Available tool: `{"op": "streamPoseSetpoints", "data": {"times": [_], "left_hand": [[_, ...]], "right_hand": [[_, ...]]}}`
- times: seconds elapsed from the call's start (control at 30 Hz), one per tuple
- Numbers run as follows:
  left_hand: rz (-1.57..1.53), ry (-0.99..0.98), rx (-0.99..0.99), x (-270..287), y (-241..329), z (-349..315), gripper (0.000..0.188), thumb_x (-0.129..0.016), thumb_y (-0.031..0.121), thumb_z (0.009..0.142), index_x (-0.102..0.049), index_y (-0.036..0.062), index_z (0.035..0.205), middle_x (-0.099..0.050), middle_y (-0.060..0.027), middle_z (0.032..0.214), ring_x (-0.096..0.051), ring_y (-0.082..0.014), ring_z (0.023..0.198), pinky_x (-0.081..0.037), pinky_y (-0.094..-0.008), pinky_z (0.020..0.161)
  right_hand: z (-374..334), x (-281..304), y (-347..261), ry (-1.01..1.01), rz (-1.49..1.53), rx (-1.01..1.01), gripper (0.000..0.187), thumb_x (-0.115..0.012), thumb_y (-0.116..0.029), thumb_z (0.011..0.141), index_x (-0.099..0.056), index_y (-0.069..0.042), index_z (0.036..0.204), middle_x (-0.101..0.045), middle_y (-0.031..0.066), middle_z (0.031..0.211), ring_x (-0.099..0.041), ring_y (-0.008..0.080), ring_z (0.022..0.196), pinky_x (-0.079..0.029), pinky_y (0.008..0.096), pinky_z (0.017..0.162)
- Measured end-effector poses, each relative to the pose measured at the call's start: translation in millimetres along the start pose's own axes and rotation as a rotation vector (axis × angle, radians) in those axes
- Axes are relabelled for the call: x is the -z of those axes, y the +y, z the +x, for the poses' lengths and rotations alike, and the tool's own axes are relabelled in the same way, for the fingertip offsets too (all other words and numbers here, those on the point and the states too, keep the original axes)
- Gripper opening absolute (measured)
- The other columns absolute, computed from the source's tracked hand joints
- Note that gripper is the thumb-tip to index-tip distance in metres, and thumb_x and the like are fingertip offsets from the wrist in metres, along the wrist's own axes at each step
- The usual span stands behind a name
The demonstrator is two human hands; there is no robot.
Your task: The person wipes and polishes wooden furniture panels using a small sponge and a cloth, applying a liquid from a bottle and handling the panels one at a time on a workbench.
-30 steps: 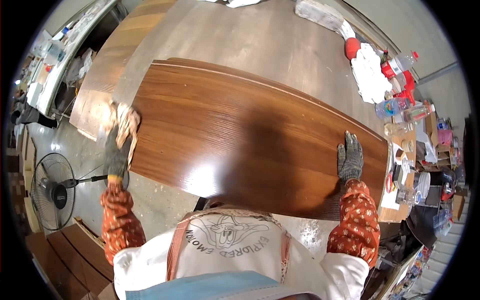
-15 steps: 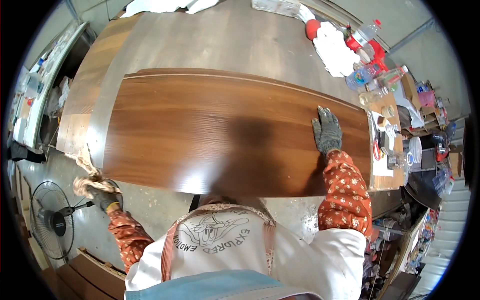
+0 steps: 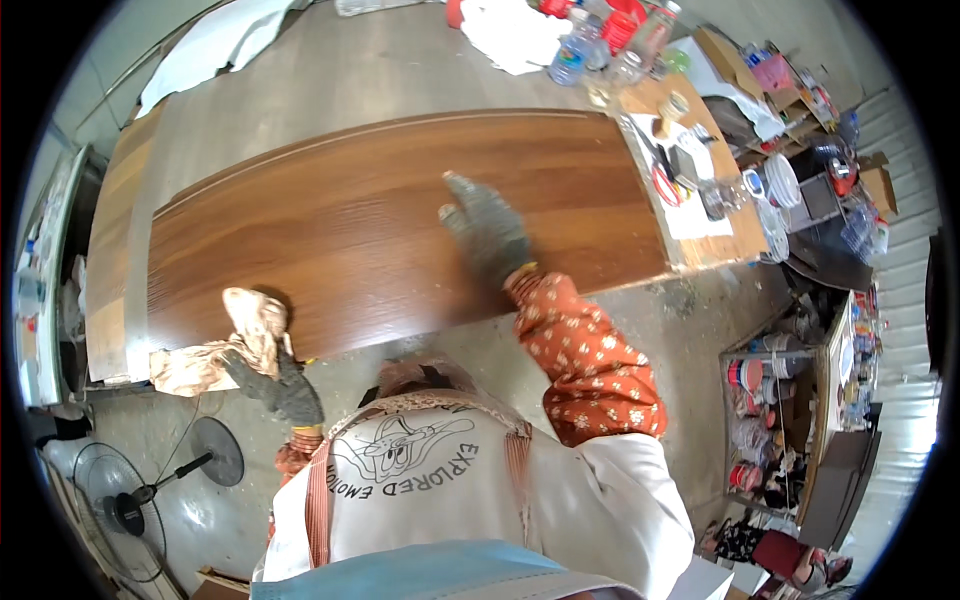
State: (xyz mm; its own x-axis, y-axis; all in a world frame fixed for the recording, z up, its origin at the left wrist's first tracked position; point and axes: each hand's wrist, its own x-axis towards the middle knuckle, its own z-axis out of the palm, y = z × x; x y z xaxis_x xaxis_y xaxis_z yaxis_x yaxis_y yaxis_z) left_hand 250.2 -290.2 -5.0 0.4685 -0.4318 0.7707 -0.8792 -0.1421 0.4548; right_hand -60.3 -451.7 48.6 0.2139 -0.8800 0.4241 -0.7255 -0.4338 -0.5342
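Observation:
A long brown wood-grain panel [image 3: 380, 210] lies flat across a workbench. My right hand [image 3: 487, 233], in a grey work glove, rests flat on the panel near its middle with the fingers spread. My left hand [image 3: 275, 385], also gloved, grips a crumpled beige rag [image 3: 245, 335] at the panel's near left edge. The rag lies partly on the wood and partly hangs over the edge. Orange patterned sleeves cover both my forearms.
A second wood panel [image 3: 110, 260] lies at the far left under the first. Plastic bottles [image 3: 575, 55], jars and small tools crowd a side table [image 3: 700, 215] on the right. White cloths [image 3: 510, 35] lie at the back. A floor fan [image 3: 135, 490] stands lower left; shelves with cans [image 3: 760, 410] stand lower right.
My right hand has slid left along the panel from its right end toward the middle. My left hand has brought the rag from off the left edge up onto the panel's near edge.

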Motion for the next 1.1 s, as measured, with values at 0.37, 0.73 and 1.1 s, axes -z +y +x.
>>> {"op": "streamPoseSetpoints", "data": {"times": [0.37,0.73,1.1], "left_hand": [[-0.144,-0.485,-0.067,7,-97,6,0.072,-0.071,0.014,0.075,-0.040,-0.0022,0.137,-0.042,-0.0199,0.137,-0.043,-0.0311,0.119,-0.034,-0.0400,0.102],[-1.051,-1.128,-0.629,46,205,-22,0.072,-0.072,0.033,0.077,-0.044,-0.0025,0.133,-0.051,-0.0180,0.127,-0.051,-0.0277,0.098,-0.045,-0.0368,0.087],[-0.094,-1.067,-1.155,13,157,24,0.076,-0.067,0.016,0.077,-0.032,0.0097,0.145,-0.033,-0.0165,0.147,-0.035,-0.0322,0.133,-0.031,-0.0464,0.106]], "right_hand": [[-93,45,-24,-0.204,-0.073,0.129,0.047,-0.058,-0.031,0.083,-0.054,-0.014,0.126,-0.059,0.0104,0.120,-0.052,0.0308,0.114,-0.041,0.0467,0.097],[-128,53,-63,-0.048,1.064,-0.148,0.100,-0.076,-0.036,0.075,-0.015,-0.004,0.148,-0.022,0.0143,0.153,-0.028,0.0241,0.138,-0.034,0.0349,0.106],[-282,123,50,0.826,0.798,-0.404,0.034,-0.069,-0.015,0.082,-0.060,-0.003,0.112,-0.064,0.0079,0.099,-0.061,0.0175,0.087,-0.052,0.0315,0.079]]}}
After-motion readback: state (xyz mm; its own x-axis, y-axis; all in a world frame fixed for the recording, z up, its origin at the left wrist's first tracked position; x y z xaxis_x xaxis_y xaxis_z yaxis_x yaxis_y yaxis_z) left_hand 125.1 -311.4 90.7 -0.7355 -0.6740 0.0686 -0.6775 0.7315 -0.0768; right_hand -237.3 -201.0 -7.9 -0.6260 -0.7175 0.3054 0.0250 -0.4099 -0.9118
